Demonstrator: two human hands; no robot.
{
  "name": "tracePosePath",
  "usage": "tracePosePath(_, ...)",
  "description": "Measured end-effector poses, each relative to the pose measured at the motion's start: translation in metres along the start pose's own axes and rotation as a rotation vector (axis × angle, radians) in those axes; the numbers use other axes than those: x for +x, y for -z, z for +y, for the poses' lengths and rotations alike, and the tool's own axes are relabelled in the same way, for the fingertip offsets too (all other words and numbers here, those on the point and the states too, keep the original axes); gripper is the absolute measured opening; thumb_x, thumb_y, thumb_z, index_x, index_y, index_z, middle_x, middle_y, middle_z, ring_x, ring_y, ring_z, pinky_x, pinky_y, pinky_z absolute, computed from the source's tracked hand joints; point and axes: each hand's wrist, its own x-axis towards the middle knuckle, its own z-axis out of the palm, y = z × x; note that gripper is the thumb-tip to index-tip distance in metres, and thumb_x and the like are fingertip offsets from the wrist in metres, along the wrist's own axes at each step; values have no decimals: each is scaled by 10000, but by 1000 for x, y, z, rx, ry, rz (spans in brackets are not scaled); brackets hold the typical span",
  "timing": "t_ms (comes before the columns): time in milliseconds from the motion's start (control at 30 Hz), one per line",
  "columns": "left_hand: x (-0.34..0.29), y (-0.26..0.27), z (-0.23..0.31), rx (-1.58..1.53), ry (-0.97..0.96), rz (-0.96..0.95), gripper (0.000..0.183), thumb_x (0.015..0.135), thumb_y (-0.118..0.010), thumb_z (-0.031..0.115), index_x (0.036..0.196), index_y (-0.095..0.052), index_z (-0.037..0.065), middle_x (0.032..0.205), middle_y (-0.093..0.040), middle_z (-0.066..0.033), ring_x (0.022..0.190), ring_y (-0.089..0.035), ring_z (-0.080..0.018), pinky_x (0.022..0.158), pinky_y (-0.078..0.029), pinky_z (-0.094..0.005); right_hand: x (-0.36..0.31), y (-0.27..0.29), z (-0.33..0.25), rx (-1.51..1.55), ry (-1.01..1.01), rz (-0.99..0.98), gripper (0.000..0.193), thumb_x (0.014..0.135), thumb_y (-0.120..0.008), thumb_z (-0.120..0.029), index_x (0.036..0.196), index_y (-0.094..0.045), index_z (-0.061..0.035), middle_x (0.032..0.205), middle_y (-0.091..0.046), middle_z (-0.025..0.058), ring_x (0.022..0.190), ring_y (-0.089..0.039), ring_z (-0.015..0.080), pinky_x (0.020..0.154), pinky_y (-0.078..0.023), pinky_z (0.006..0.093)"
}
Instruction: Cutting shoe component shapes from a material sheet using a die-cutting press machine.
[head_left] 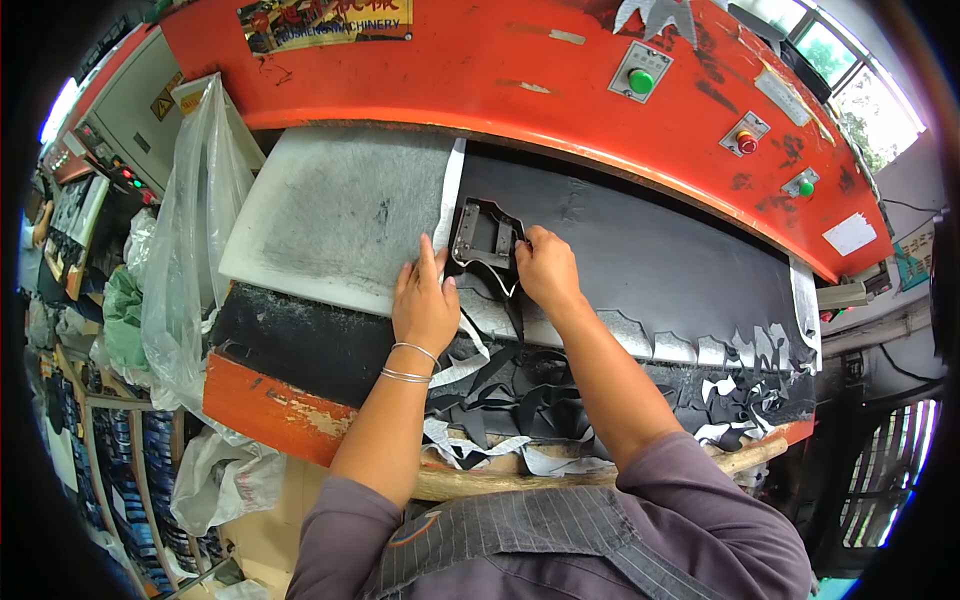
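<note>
A black metal cutting die (487,236) with an open frame lies on the left edge of a black sheet (640,255) that has a pale underside. My right hand (548,268) is closed on the die's right side. My left hand (427,308) lies with fingers stretched out on the white cutting board (330,210), by the sheet's pale left edge and just left of the die. The sheet's near edge is jagged with cut-out shapes. Black and white scrap strips (520,400) lie tangled between my forearms.
Beyond the board, an orange press beam (480,90) spans the back, carrying green buttons (641,81) and a red button (746,142). Clear plastic bags (190,220) hang at the left. A wooden pole (480,486) runs along the near edge. Shelves with dark stacked pieces (130,470) stand lower left.
</note>
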Motion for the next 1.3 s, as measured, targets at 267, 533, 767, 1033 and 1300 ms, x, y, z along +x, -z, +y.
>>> tracePosePath(267, 7, 3, -6, -9, 13, 30, 635, 866, -494, 83, 1433, -247, -63, 1294, -594, -92, 1202, -540, -257, 1103, -299, -427, -49, -9, 15, -62, 288, 37, 889, 776, -715, -437, 1399, -324, 62, 1343, -481, 257, 1261, -460, 359, 1096, -250, 479)
tracePosePath(533, 5, -1, 3, -11, -60, 174, 554, 809, -501, 32, 1345, -408, -72, 1157, -664, -137, 1081, -616, -290, 1057, -367, -440, -49, -5, 21, -84, 325, 45, 850, 757, -724, -337, 1394, -322, 58, 1353, -475, 252, 1269, -463, 351, 1105, -245, 487)
tracePosePath(767, 0, 1, 3, 18, -97, 183, 539, 813, -499, 36, 1335, -426, -77, 1153, -641, -196, 1071, -616, -329, 1031, -395, -462, -53, -3, 17, -134, 353, 53, 810, 760, -699, -345, 1367, -361, 70, 1336, -504, 229, 1307, -439, 300, 1086, -279, 487)
tracePosePath(1033, 2, 8, 14, 30, -11, 16, 608, 859, -494, 67, 1410, -282, -81, 1219, -581, -245, 1157, -520, -396, 1062, -355, -458, -61, 5, 21, -123, 329, 69, 825, 794, -673, -402, 1392, -341, 59, 1367, -465, 259, 1338, -398, 334, 1095, -271, 494)
tracePosePath(1300, 15, 41, 109, -604, 72, -70, 330, 865, -633, 106, 1176, -600, -2, 1056, -685, -164, 929, -676, -256, 830, -516, -322, -54, 202, 127, 630, 192, 1081, 554, 982, -521, -319, 1376, -394, 49, 1428, -399, 167, 1324, -373, 257, 1105, -275, 373)
